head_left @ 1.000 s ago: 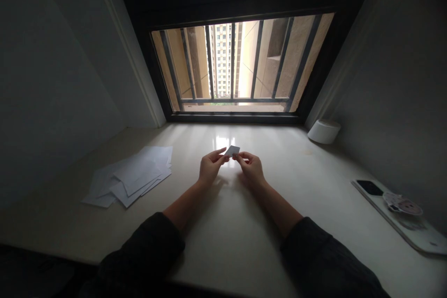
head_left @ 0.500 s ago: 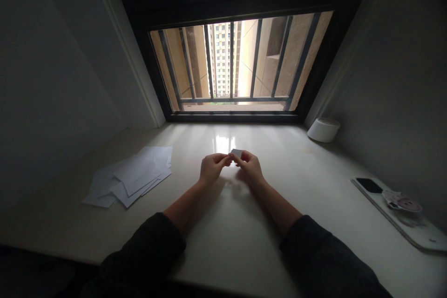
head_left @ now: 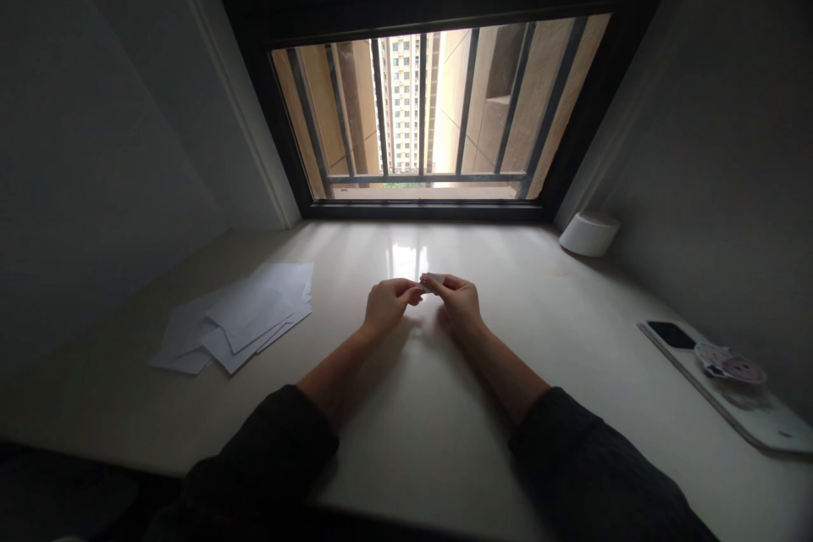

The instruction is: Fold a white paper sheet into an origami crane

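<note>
At the lower center of the frame, two bare forearms reach from a dark left sleeve and a dark right sleeve over a glossy pale counter. Just above and between the hands, a small paper slip is held nearly edge-on. The right hand is curled, with its thumb and fingers pinched closed on the slip's right part. The left hand is also curled, its fingers pointing at the slip's left end and ending right at it; whether they have hold of it is too small to tell. Left of the hands, at a clear distance, loose white sheets lie overlapping. At the right edge, a white board carries a black phone and a round sticker. A white cylinder stands in the far right corner, beneath a barred window.
</note>
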The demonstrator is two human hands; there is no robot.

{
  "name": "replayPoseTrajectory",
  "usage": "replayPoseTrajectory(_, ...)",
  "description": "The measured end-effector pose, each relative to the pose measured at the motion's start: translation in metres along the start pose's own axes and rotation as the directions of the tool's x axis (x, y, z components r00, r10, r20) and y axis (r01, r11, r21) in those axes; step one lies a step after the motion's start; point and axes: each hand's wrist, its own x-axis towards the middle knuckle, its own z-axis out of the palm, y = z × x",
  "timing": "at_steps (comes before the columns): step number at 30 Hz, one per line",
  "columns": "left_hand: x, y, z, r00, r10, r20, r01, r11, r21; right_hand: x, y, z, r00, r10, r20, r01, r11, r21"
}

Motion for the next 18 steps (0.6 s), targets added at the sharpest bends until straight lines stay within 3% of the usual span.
replayPoseTrajectory(7,0.0022,-0.0057,0.0074,0.999,-0.026,0.046,0.035,0.978,-0.207,0.0043,0.0070,-0.0016,0.999,0.033,-0.036,-0.032,0.998,0.047)
replayPoseTrajectory(13,0.0024,-0.0031,0.0106,0.997,-0.030,0.074,0.044,0.979,-0.198,0.0063,0.0088,-0.0012,0.997,0.018,-0.074,-0.010,0.994,0.110)
replayPoseTrajectory(18,0.0018,-0.0024,0.0057,0.995,-0.015,0.104,0.028,0.991,-0.128,0.0055,0.0083,-0.0042,0.997,-0.080,-0.010,0.080,0.996,-0.038)
